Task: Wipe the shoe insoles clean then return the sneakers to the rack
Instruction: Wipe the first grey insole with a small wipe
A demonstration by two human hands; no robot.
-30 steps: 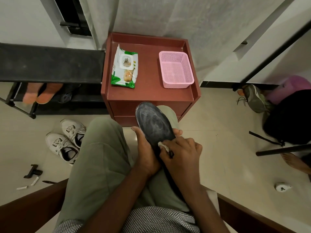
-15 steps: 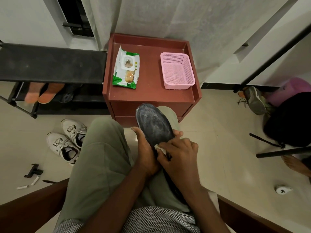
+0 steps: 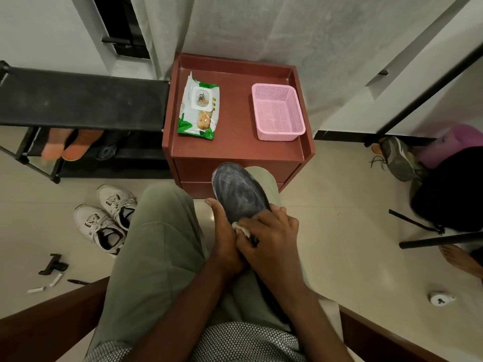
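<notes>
A dark grey insole (image 3: 238, 190) lies along my right thigh, toe end pointing away from me. My left hand (image 3: 226, 236) grips its left edge, thumb up along the side. My right hand (image 3: 270, 236) pinches a small white wipe (image 3: 241, 228) and presses it on the insole's middle. The heel half of the insole is hidden under my hands. Two white sneakers (image 3: 107, 220) stand on the floor to my left. The black shoe rack (image 3: 78, 105) is at the far left.
A red-brown cabinet (image 3: 235, 147) stands ahead, bearing a pack of wet wipes (image 3: 198, 108) and a pink basket (image 3: 277, 111). Orange slippers (image 3: 70, 145) sit in the rack. A grey shoe (image 3: 397, 158), a dark bag (image 3: 449, 189) and another person's foot (image 3: 460, 259) are at the right.
My right hand with the wipe has slid a little up the insole toward the toe. My left hand keeps its grip.
</notes>
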